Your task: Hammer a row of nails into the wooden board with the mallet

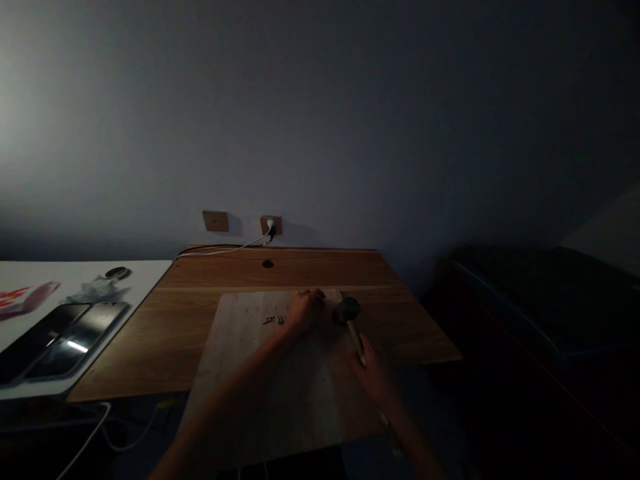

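A pale wooden board (pixel 255 387) lies on the brown wooden table and overhangs its front edge. My right hand (pixel 373 373) is wrapped round the handle of a mallet (pixel 347 309) with a dark head, held over the board's right side. My left hand (pixel 304 312) rests near the board's far edge with its fingers pinched together. What they hold, if anything, is too small and dark to make out. Beside that hand lies a small pile of nails (pixel 273 321). Several tiny dark points form a row near the far edge; whether they are nails or holes I cannot tell.
The brown table (pixel 145 333) stands against the wall, with a plugged socket (pixel 271 225) and cables behind it. At left, a white table (pixel 150 268) bears a dark tablet-like device (pixel 75 340), crumpled plastic (pixel 97 290) and a red-and-white packet (pixel 27 299). The right side is dark.
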`<action>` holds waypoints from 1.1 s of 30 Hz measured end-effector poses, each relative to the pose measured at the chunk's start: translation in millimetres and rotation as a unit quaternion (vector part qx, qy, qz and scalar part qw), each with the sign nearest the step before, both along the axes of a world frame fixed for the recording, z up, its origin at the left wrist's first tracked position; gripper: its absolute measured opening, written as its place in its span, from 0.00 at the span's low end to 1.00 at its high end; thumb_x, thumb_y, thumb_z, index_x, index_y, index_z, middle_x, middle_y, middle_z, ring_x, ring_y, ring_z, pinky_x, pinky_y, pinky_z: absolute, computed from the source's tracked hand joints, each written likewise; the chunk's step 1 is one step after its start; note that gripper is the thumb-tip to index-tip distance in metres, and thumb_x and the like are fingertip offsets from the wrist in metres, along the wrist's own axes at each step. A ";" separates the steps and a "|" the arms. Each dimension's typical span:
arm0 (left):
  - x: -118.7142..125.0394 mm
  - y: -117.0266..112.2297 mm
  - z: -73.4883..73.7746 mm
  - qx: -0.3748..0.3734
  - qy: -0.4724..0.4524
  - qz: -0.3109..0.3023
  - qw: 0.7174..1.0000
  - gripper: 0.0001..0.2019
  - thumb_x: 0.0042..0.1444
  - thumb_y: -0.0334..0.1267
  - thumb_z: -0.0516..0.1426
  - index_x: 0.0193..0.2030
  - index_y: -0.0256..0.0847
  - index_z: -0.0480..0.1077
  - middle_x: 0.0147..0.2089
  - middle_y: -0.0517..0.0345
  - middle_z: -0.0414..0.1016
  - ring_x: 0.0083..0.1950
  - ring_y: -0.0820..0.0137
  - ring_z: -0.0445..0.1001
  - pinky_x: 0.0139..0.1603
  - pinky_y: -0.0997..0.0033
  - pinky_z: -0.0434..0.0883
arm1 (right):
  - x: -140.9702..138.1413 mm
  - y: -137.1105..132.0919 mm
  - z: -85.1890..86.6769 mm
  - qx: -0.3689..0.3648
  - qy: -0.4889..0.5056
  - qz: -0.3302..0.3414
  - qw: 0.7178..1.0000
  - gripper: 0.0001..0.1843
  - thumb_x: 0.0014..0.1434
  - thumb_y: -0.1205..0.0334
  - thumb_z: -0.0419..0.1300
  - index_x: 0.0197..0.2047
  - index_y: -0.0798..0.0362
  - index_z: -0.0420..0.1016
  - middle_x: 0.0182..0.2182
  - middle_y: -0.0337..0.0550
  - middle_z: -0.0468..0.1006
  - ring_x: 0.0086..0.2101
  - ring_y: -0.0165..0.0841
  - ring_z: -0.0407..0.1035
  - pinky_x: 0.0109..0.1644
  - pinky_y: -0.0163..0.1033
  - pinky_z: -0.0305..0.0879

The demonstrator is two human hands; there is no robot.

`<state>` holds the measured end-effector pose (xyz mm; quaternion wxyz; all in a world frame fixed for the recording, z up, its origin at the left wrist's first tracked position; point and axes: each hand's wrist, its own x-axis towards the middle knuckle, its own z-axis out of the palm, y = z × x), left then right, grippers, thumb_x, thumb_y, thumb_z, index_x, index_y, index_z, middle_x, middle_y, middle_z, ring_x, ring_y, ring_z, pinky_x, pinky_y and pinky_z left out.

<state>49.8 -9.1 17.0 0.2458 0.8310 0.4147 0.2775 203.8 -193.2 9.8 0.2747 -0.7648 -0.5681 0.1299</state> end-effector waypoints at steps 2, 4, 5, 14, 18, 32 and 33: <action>-0.7 -0.9 1.8 0.001 0.001 -0.005 1.000 0.14 0.60 0.29 0.54 0.49 0.41 0.77 0.45 0.51 0.82 0.45 0.66 0.79 0.52 0.68 0.73 | -0.1 -0.3 1.3 -0.003 -0.006 0.000 1.000 0.31 0.66 0.50 0.46 0.65 0.59 0.67 0.57 0.61 0.77 0.56 0.48 0.72 0.57 0.48 0.68; -1.6 -2.2 3.9 0.006 0.007 -0.007 1.000 0.14 0.60 0.29 0.54 0.49 0.41 0.78 0.47 0.51 0.82 0.48 0.64 0.79 0.53 0.67 0.73 | -0.6 -0.7 2.3 -0.008 -0.010 -0.004 1.000 0.31 0.66 0.50 0.47 0.65 0.59 0.67 0.57 0.60 0.77 0.56 0.48 0.72 0.57 0.48 0.68; -2.0 -2.8 4.7 0.009 0.010 -0.009 1.000 0.15 0.60 0.29 0.54 0.48 0.41 0.78 0.47 0.51 0.82 0.49 0.64 0.78 0.54 0.67 0.72 | -0.9 -0.9 2.6 -0.009 -0.011 -0.006 1.000 0.31 0.66 0.50 0.48 0.65 0.58 0.67 0.58 0.60 0.77 0.57 0.48 0.72 0.57 0.48 0.68; -1.5 2.2 -1.4 -0.003 0.030 0.004 1.000 0.13 0.58 0.31 0.56 0.47 0.41 0.78 0.46 0.51 0.81 0.46 0.64 0.78 0.50 0.69 0.73 | -1.0 0.7 -0.7 -0.012 -0.007 -0.017 1.000 0.31 0.65 0.50 0.49 0.65 0.59 0.67 0.57 0.61 0.76 0.58 0.47 0.71 0.59 0.47 0.67; -1.7 3.2 -3.2 -0.010 0.034 0.000 0.999 0.13 0.59 0.34 0.56 0.48 0.43 0.78 0.46 0.53 0.81 0.46 0.65 0.78 0.49 0.71 0.72 | 0.9 1.4 -2.9 -0.012 0.007 -0.009 1.000 0.32 0.65 0.50 0.49 0.66 0.59 0.66 0.60 0.60 0.75 0.58 0.46 0.70 0.60 0.46 0.65; -4.3 -1.7 0.4 -0.021 0.021 -0.001 1.000 0.14 0.60 0.32 0.55 0.49 0.43 0.78 0.47 0.53 0.81 0.47 0.66 0.78 0.50 0.70 0.72 | -1.3 2.5 2.5 -0.034 -0.013 -0.006 0.999 0.33 0.64 0.52 0.48 0.67 0.62 0.64 0.61 0.61 0.73 0.60 0.47 0.68 0.62 0.46 0.63; -4.5 -2.4 1.7 -0.020 0.023 0.001 1.000 0.14 0.60 0.32 0.55 0.49 0.43 0.78 0.47 0.53 0.81 0.47 0.66 0.78 0.50 0.70 0.72 | -1.3 2.6 2.6 -0.041 -0.012 -0.010 0.999 0.33 0.64 0.51 0.49 0.67 0.62 0.64 0.61 0.62 0.73 0.61 0.48 0.67 0.62 0.47 0.63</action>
